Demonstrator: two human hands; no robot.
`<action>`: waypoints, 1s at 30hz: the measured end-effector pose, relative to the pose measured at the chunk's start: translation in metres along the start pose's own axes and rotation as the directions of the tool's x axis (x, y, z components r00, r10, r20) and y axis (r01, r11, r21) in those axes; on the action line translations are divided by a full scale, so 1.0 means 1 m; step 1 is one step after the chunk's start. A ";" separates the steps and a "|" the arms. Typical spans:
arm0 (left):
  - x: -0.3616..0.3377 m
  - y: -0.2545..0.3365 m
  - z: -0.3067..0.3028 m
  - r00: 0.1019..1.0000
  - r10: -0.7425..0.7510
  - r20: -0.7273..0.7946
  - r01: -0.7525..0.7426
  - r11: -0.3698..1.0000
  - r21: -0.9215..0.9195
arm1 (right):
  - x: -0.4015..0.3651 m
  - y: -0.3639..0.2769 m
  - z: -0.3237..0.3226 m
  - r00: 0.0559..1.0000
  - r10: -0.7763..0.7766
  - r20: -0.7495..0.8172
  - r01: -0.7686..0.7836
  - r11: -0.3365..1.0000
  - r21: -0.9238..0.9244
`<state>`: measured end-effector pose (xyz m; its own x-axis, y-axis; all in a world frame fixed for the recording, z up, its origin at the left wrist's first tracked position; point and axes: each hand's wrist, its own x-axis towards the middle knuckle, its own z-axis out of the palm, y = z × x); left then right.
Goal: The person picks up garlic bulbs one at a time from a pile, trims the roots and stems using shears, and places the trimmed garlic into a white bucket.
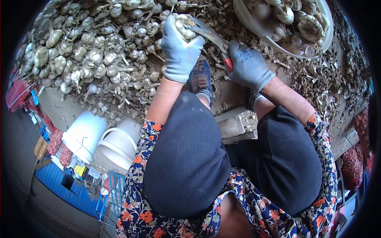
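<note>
My left hand (178,51), in a grey-blue work glove, is wrapped round a garlic bulb (184,23). My right hand (249,66), gloved alike, grips a pair of garden shears (216,39) by a red handle. The steel blades point left and are parted at the bulb, one overlapping its lower side in this view. Much of the handles is hidden inside my right glove. A large heap of garlic bulbs (95,55) with dry stalks spreads left of and beyond my left hand.
A white tub (328,31) of garlic bulbs stands at the upper right. Dry trimmings (325,85) litter the ground on the right. Two white buckets (85,133) (119,144) stand at lower left. Red mesh sacks (352,168) lie at the right edge. My shoe (200,79) is below the shears.
</note>
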<state>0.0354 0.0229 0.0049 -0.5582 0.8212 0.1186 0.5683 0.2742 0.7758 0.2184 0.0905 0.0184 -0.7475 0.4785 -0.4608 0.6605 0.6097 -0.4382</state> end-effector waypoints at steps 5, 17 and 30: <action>0.003 0.003 -0.015 0.897 -0.293 0.332 0.435 0.718 -0.543 | 0.000 0.016 0.004 0.998 0.065 -0.012 -0.063 0.992 0.111; -0.002 0.003 -0.016 0.769 -0.154 0.620 0.431 0.842 -0.325 | -0.014 0.024 0.003 0.998 -0.058 -0.036 0.057 0.998 -0.008; 0.138 0.157 0.042 0.593 0.804 -0.026 -0.801 0.594 0.074 | -0.024 0.035 0.009 0.970 0.181 0.162 -0.219 0.941 0.257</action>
<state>0.0727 0.2004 0.1166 0.1100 0.6948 0.7107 0.8292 -0.4584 0.3198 0.2600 0.0947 0.0065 -0.5937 0.4728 -0.6512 0.8037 0.3072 -0.5097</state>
